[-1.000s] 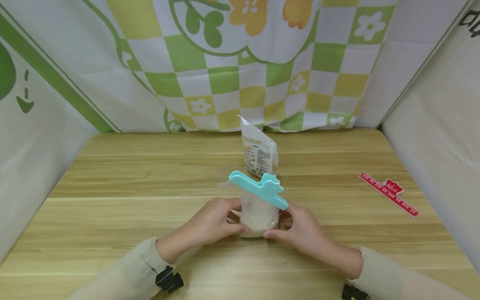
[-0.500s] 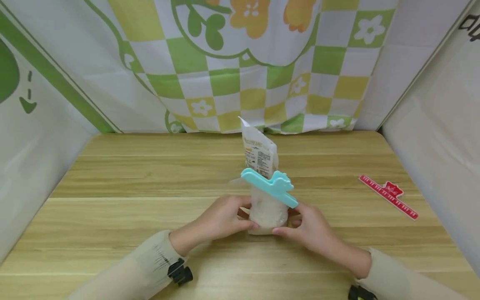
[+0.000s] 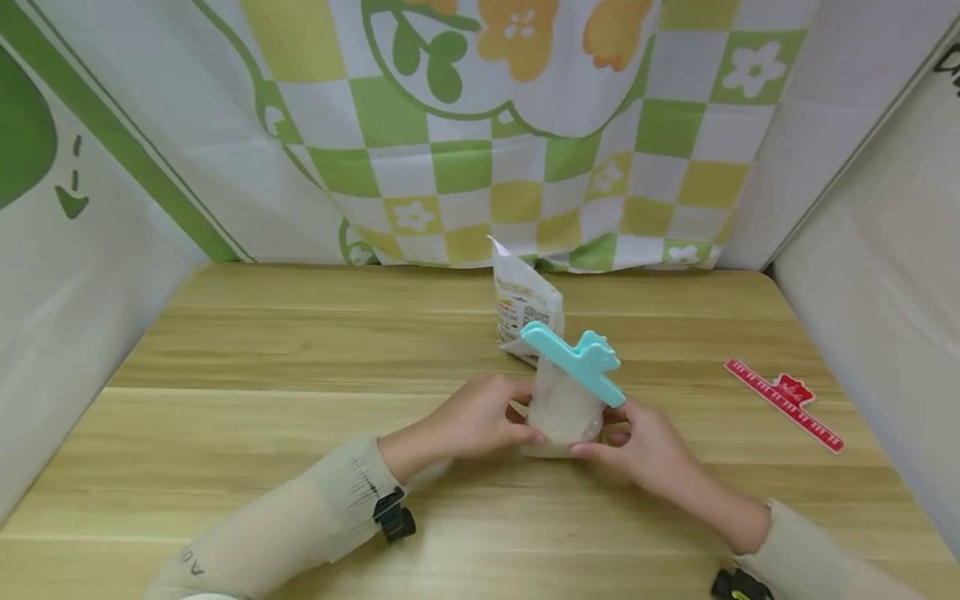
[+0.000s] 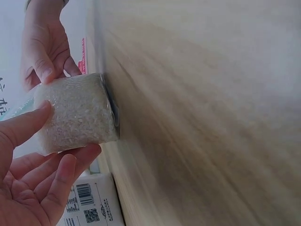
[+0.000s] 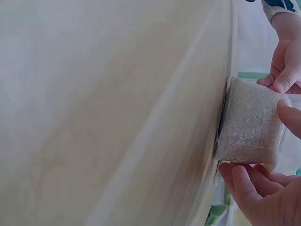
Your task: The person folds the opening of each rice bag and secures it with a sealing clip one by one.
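Rice bag (turquoise clip on top) is held from both sides — left grip, right grip.

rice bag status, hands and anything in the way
Left hand and right hand grip opposite sides. Rice bag upright, teal clip across top. White packet close behind.

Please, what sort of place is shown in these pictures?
Probably a booth for tabletop work: a wood-grain table, a checked floral cloth hanging behind it, and pale panels on both sides.
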### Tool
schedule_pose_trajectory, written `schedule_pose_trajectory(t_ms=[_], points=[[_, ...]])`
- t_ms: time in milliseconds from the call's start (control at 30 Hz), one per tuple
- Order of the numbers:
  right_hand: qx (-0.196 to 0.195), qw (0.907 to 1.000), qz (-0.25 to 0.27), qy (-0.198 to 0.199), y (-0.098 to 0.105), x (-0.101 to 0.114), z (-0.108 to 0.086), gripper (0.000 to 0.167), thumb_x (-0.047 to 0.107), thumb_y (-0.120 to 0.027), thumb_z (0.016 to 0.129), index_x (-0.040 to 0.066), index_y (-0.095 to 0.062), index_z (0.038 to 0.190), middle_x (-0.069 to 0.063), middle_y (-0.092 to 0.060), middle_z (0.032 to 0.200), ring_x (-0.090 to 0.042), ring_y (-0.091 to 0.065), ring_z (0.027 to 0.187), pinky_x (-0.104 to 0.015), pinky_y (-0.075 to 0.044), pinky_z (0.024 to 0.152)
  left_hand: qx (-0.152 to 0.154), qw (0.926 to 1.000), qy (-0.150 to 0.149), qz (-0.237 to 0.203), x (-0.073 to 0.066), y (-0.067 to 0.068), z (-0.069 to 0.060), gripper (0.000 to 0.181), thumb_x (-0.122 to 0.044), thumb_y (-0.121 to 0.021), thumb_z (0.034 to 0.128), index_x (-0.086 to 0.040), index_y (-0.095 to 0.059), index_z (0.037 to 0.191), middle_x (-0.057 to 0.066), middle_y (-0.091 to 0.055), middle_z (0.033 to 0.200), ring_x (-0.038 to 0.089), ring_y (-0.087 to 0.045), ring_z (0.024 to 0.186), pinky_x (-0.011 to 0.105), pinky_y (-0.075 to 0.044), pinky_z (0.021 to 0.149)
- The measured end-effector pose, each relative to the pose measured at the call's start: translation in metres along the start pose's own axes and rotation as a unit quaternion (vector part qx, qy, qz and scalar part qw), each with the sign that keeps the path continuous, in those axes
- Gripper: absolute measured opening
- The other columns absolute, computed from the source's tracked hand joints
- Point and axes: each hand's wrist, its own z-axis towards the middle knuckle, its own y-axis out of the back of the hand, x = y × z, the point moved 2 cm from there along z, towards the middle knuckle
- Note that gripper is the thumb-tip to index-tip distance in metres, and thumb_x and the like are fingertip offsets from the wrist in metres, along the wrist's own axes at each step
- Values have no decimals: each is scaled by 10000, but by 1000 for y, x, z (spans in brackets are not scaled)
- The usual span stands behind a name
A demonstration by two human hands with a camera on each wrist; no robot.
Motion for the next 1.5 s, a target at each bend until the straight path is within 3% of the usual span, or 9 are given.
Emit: schedule_pose_trajectory(t_ms=[267,600,833,1133,1500], points=[[91,9998,-151,-101,11,-8,4,697,343,-855,773,-63,-577,1266,-265,-659,1208,-365,-680,1085,-416,-589,855,8,9997,-163,199,-4,-1,16,357,-209,-829,814,-92,-692,1122,70,-742,1137,168,-737,957,163,-560,751],[132,9994,-315,-77,34,-18,7,693,322,-822,818,-91,-541,1299,-298,-609,1270,-409,-641,1150,-382,-578,878,-108,9992,-239,304,-10,-10,37,483,-262,-825,820,-124,-667,1255,48,-738,1171,119,-734,945,141,-541,747],[6,9982,-596,88,44,-24,9,638,333,-811,827,-42,-570,1285,-247,-635,1246,-375,-630,1150,-359,-583,868,-227,9991,-178,308,-15,-14,49,527,-267,-835,807,-160,-654,1290,54,-741,1166,139,-743,943,159,-535,763],[138,9993,-350,23,57,-36,15,702,277,-781,865,-72,-471,1389,-317,-546,1341,-467,-584,1211,-390,-562,911,-416,9985,-207,295,-17,-22,64,486,-280,-824,819,-150,-664,1259,31,-734,1187,74,-707,1009,159,-524,829],[165,9990,-254,316,71,-46,21,694,212,-765,881,-60,-435,1427,-296,-525,1388,-461,-529,1270,-407,-540,944,-336,9991,-73,257,-23,-25,81,562,-270,-801,845,-117,-606,1350,58,-710,1239,104,-695,1070,165,-523,865]])
